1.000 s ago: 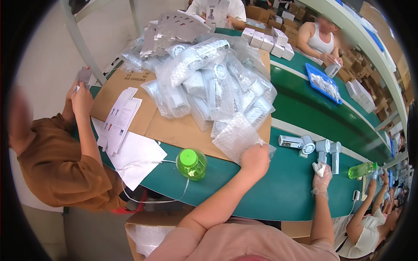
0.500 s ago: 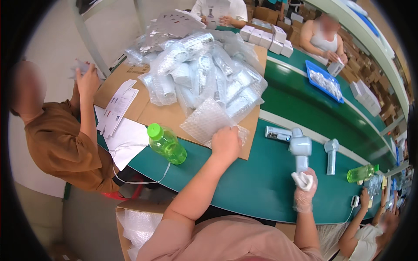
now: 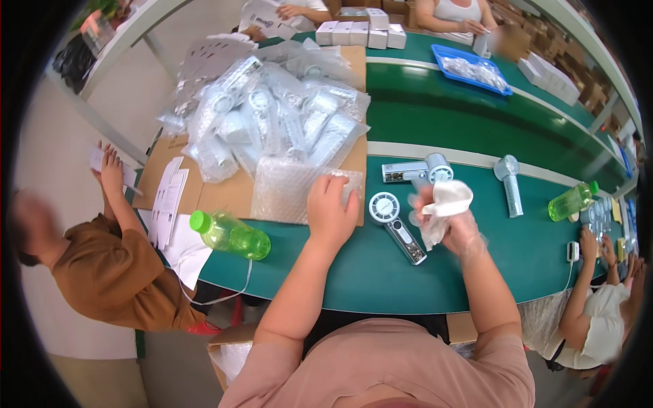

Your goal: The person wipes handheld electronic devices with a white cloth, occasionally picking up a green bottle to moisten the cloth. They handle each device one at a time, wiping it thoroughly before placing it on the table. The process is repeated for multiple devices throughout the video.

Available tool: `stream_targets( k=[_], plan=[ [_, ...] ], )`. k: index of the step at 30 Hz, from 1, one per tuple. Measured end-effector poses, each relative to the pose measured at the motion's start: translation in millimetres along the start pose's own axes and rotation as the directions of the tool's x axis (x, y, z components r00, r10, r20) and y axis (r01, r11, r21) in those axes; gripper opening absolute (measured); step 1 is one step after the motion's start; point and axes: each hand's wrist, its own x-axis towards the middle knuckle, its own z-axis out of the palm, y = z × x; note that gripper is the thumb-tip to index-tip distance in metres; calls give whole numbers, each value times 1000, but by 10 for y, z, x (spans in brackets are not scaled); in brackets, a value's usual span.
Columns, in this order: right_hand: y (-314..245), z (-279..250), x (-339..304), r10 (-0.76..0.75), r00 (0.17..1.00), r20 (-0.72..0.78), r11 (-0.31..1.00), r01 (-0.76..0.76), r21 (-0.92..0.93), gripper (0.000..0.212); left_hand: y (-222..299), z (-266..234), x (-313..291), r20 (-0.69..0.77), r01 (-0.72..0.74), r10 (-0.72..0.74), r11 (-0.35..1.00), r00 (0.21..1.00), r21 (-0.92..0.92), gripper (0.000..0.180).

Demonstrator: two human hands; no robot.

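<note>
My left hand (image 3: 333,212) lies on the lower right part of a clear bubble-wrap bag (image 3: 286,192), its thumb apart from the fingers. My gloved right hand (image 3: 457,228) grips a white cloth (image 3: 449,197) above the green tabletop. Between my hands, a pale blue handheld fan (image 3: 398,228) rests on the table with its round grille up. Just beyond the cloth is a second handheld fan (image 3: 416,168), partly hidden by the right hand. A third handheld fan (image 3: 508,185) lies farther right.
Bubble-wrapped fans (image 3: 265,115) are piled on cardboard (image 3: 224,194). A green bottle (image 3: 231,234) stands left, beside printed sheets (image 3: 168,204); another green bottle (image 3: 573,201) lies right. A blue tray (image 3: 471,69) and white boxes (image 3: 360,34) sit across the table. Co-workers surround it.
The view has shifted. The fan at my right hand now lies free, left of it. My right hand has lifted with the cloth; my left hand's fingers have loosened on the bag.
</note>
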Motion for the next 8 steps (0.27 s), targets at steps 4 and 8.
stream_targets(
  k=[4,8],
  plan=[
    [36,150,189,-8,950,-313,999,20,34,44,95,71,-93,107,-15,24,996,994,-91,15],
    [215,-313,243,105,989,108,788,-149,597,52,19,189,-171,230,65,-21,981,973,-185,15]
  ],
)
